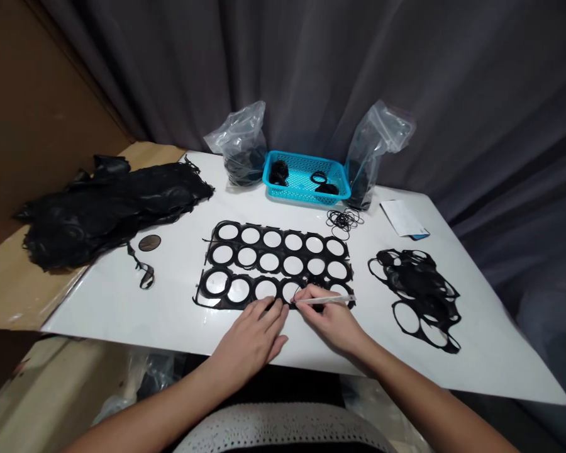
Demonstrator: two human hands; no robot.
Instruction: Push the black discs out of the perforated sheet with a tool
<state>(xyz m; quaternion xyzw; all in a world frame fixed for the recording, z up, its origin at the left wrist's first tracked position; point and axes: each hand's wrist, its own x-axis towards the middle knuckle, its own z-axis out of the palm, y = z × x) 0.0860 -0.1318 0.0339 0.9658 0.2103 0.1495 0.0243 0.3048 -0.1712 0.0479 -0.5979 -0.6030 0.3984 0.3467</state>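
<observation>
1. The black perforated sheet (259,253) is lying flat mid-worktop (122,308), long axis running sideways, with open white surface on both sides and before its near edge.
2. The left hand (249,335) is spreading, fingertips pressing that edge.
3. The right hand (330,319) is pinching a white stylus (325,301), tip pointing left onto the sheet.

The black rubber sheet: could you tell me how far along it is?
Done: the holed sheets piled right. In hand: the right hand works a white pick at the sheet's bottom row, left hand pressing it. Left: probably the black heap at far left.
</observation>
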